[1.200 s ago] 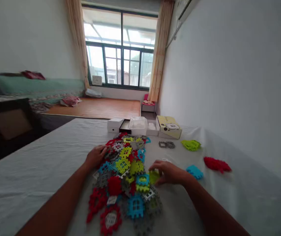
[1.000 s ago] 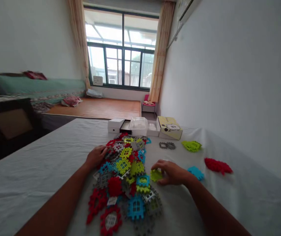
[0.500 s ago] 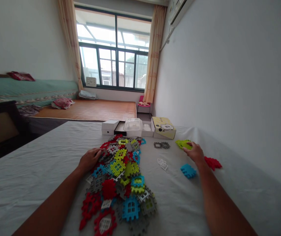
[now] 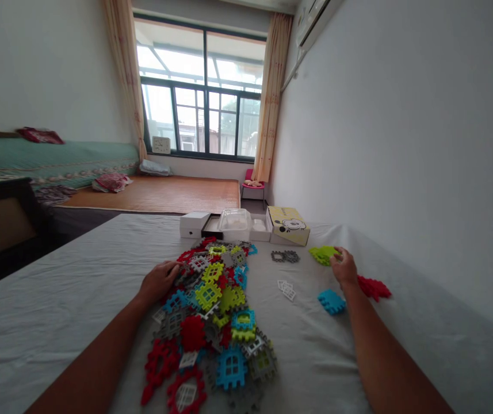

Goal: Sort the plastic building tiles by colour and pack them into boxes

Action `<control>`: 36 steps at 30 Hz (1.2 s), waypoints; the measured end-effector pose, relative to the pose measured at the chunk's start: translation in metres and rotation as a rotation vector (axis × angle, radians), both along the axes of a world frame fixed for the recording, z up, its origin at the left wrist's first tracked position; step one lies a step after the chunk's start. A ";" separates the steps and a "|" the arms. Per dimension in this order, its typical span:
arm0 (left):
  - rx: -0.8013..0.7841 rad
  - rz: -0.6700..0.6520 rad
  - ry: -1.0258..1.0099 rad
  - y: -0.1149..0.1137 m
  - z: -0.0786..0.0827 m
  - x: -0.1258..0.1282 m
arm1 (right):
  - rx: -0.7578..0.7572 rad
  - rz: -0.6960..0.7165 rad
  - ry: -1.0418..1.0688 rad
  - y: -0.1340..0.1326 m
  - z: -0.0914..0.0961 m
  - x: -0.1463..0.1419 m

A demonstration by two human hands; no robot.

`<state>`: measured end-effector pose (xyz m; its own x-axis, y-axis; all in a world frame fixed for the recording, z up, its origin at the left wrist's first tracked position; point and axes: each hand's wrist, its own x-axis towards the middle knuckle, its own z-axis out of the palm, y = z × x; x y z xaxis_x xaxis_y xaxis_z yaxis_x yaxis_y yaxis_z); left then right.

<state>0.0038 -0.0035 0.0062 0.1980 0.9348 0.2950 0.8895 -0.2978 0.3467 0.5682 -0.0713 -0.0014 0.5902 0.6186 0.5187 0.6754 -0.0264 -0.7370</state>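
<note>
Right hand (image 4: pixel 344 268) at green pieces (image 4: pixel 321 255)

Fingers at their right edge; can't tell whether gripping. Pieces lie on desk (image 4: pixel 298 339), beyond blue stack (image 4: pixel 331 301). Left hand (image 4: pixel 159 280): fingers curled at left edge of mixed heap (image 4: pixel 207 294), hold unclear.

We see moulded plastic in the interlocking toy tiles (image 4: pixel 193 333), their faces mostly matt and smooth. The white lattice inserts (image 4: pixel 287 290) look to us like thin plastic too. Beneath lies a cloth sheet (image 4: pixel 77 282), matt and softly creased. We read the transparent tub (image 4: pixel 234 221) as glossy clear plastic, the yellow cartoon box (image 4: pixel 289 226) as printed cardboard, and the white box (image 4: pixel 193 225) as smooth card. Farther off, we find a faintly shiny mat (image 4: pixel 172 192), patterned fabric curtains (image 4: pixel 119 69), glass window panes (image 4: pixel 171 52) and a smooth, matt wall (image 4: pixel 401 126).
</note>
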 end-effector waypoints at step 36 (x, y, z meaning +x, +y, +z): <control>-0.021 -0.007 -0.005 -0.005 0.003 0.003 | -0.388 0.946 -0.197 -0.046 0.046 -0.162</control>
